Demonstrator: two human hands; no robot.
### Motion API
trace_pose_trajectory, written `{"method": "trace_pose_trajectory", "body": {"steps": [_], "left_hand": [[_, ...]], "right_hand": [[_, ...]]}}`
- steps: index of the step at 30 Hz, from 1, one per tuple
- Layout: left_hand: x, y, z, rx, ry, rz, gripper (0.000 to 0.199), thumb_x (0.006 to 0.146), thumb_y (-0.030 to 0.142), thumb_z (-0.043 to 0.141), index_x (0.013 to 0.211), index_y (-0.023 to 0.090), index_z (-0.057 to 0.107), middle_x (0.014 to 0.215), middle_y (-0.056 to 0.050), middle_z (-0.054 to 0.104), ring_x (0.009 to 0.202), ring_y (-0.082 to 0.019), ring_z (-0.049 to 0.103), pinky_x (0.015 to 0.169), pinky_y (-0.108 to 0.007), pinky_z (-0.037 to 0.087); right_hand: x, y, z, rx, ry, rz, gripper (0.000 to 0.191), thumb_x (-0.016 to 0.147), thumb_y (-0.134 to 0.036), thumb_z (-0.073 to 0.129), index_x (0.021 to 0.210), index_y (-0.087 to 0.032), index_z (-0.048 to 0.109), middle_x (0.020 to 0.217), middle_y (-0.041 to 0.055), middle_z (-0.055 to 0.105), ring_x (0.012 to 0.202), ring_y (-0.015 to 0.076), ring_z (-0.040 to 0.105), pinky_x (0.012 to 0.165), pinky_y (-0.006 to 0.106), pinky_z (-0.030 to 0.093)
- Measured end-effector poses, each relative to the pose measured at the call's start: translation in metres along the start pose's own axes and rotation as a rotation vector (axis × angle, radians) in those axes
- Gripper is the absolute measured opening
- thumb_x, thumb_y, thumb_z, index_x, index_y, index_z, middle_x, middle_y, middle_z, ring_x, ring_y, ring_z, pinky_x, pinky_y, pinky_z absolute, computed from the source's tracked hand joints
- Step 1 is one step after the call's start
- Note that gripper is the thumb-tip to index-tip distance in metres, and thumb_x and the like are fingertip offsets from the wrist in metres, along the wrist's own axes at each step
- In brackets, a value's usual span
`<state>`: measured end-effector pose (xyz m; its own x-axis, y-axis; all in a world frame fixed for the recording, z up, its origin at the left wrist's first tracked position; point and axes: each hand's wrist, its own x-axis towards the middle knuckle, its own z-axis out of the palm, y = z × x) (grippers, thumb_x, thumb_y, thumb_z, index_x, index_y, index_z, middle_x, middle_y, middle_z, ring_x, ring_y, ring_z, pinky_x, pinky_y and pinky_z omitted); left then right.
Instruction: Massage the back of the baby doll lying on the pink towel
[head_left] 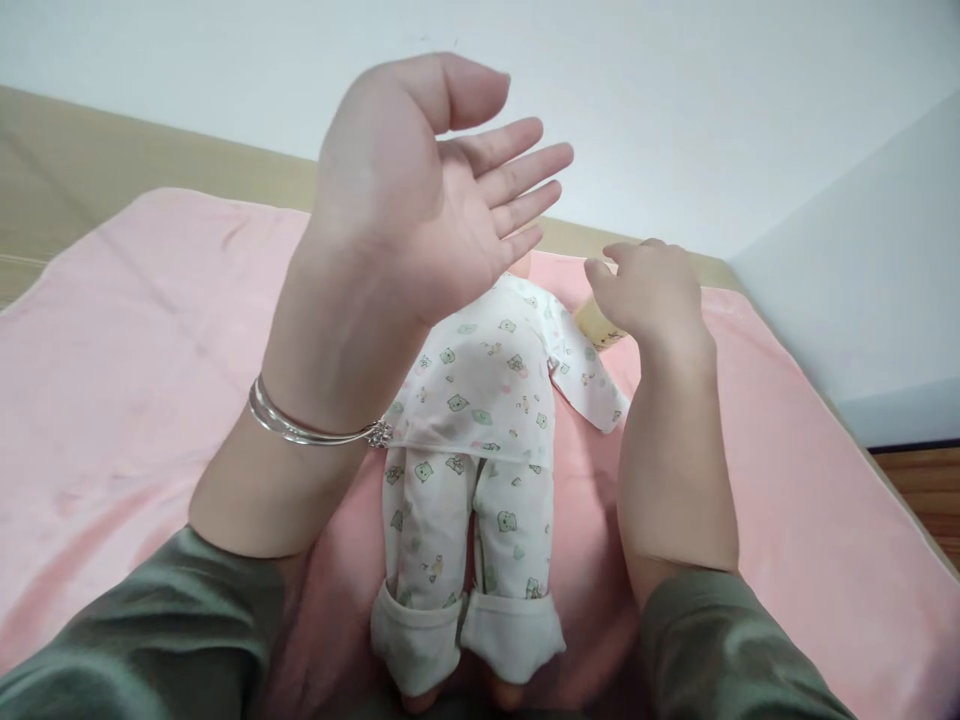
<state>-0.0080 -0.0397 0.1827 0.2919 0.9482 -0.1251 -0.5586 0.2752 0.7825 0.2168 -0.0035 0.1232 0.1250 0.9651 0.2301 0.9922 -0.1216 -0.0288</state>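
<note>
My left hand [450, 200] is raised palm up, fingers stretched and apart, with nothing visible in the palm. A silver bangle circles that wrist. Behind it lies a baby-sized figure in a white printed top [487, 380] and matching trousers [439, 510] with turned-up cuffs; whether it is a doll I cannot tell. My left hand covers most of its head. To the right, my right hand [652, 285] is held back up, thumb and forefinger apart, its other fingers partly hidden. Just beyond its thumb shows a pale yellow container [598, 325] with dark lettering, partly covered by the hand and sleeve.
A pink blanket [135, 330] lies under the figure and spreads to both sides. A beige edge [225, 150] runs along the back, against a white wall [675, 110]. At the lower right, brown wood [919, 490] shows beyond the blanket.
</note>
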Motion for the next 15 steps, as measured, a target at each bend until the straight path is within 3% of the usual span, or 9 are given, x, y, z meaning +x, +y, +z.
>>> {"method": "trace_pose_trajectory", "body": {"steps": [5,8,11,15], "left_hand": [[-0.002,-0.009,0.01,0.065,-0.012,-0.051,0.045,0.107,0.031,0.023,0.136,0.017,0.056,0.131,-0.001,0.073,0.124,-0.02,0.072,0.1,-0.028,0.064],[-0.006,-0.011,0.013,0.025,-0.037,-0.041,0.044,0.108,0.028,0.024,0.137,0.014,0.054,0.138,-0.002,0.069,0.123,-0.02,0.072,0.101,-0.028,0.063],[-0.007,-0.012,0.013,0.021,-0.044,-0.035,0.045,0.108,0.027,0.025,0.134,0.006,0.056,0.137,-0.008,0.069,0.123,-0.022,0.071,0.103,-0.032,0.062],[-0.004,-0.013,0.014,0.044,0.028,-0.043,0.046,0.108,0.029,0.028,0.128,0.01,0.064,0.124,-0.003,0.075,0.12,-0.023,0.073,0.098,-0.032,0.063]], "right_hand": [[0.0,0.005,-0.001,0.026,-0.014,-0.04,0.043,0.101,-0.032,0.041,0.119,-0.008,0.072,0.125,0.0244,0.069,0.125,0.0418,0.061,0.104,0.057,0.05],[0.003,0.01,0.004,0.055,0.014,-0.066,0.042,0.101,-0.035,0.043,0.12,-0.009,0.071,0.123,0.0238,0.069,0.124,0.0415,0.06,0.103,0.058,0.049],[0.004,0.012,0.005,0.125,0.044,-0.058,0.046,0.101,-0.039,0.046,0.135,-0.012,0.062,0.13,0.0235,0.065,0.126,0.0418,0.058,0.103,0.06,0.048],[-0.011,0.005,-0.015,0.224,0.079,0.055,0.062,0.102,-0.04,0.047,0.159,-0.015,0.04,0.151,0.0261,0.052,0.143,0.045,0.047,0.114,0.066,0.04]]}}
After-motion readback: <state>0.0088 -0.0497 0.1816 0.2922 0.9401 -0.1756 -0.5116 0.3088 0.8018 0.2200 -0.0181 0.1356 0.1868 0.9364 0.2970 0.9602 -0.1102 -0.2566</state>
